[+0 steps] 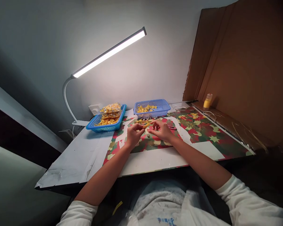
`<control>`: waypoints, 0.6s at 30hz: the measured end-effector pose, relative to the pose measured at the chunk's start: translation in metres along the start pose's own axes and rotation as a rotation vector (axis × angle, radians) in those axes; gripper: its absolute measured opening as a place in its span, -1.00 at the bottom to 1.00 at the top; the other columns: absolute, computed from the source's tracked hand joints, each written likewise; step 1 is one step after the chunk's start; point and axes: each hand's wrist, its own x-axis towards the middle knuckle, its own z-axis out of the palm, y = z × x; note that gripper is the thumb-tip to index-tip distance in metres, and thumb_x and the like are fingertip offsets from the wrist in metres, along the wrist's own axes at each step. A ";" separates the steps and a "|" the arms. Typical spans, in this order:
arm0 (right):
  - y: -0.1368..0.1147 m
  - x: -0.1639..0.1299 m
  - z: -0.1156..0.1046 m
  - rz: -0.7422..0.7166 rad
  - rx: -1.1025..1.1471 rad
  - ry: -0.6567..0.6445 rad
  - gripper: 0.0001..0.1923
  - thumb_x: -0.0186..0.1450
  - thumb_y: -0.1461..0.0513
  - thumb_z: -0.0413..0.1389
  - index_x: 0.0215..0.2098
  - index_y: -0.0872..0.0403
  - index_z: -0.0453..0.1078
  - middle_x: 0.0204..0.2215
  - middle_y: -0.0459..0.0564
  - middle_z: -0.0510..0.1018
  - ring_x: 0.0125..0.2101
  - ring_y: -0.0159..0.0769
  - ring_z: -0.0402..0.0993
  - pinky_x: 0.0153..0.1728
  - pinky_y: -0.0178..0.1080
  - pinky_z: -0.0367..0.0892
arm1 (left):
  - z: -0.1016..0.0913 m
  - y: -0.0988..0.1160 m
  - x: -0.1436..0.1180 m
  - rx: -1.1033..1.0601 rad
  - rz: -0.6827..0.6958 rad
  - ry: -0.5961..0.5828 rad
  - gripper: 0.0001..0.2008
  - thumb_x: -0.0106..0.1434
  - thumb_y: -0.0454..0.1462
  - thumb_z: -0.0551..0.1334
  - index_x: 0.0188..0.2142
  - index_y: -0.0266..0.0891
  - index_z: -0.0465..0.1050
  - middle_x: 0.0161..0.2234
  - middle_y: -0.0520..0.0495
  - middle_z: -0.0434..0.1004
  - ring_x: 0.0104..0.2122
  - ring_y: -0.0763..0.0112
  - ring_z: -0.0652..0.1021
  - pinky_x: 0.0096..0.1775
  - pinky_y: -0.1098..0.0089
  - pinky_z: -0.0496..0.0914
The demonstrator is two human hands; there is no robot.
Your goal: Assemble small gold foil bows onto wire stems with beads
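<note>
L hand (133,134) fingers pinch yellow ribbon (147,125) tight, prob. to steady it; R hand (163,131) fingers part-curled beside it, grip unclear. 2 baskets (163,112) behind, prob. for reach.

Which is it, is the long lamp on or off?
On: the lamp glows bright white along its length, and the wall behind it is lit up.

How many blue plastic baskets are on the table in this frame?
2: a bright-blue rectangular plastic basket on the left, and a paler periwinkle-blue plastic basket to its right, farther back.
</note>
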 end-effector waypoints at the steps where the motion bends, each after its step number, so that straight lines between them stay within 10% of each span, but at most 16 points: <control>1: 0.000 0.001 -0.002 -0.019 -0.017 -0.001 -0.66 0.10 0.12 0.25 -0.17 0.04 0.41 -0.47 -0.11 0.46 -0.46 -0.36 0.35 -0.44 -0.31 0.23 | 0.000 0.000 0.000 -0.011 -0.008 -0.017 -0.96 0.01 -0.32 0.30 -0.49 -0.27 0.48 -0.50 -0.04 0.59 -0.50 0.43 0.54 -0.42 0.44 0.41; 18: 0.005 0.007 -0.005 0.132 0.124 -0.131 -0.68 0.17 0.00 0.16 -0.46 0.09 0.47 -0.49 -0.06 0.50 -0.50 -0.36 0.33 -0.50 -0.29 0.20 | -0.002 0.004 -0.002 0.195 0.221 -0.213 -0.95 0.08 -0.36 0.27 -0.49 -0.21 0.47 -0.54 0.05 0.57 -0.53 0.48 0.50 -0.43 0.48 0.37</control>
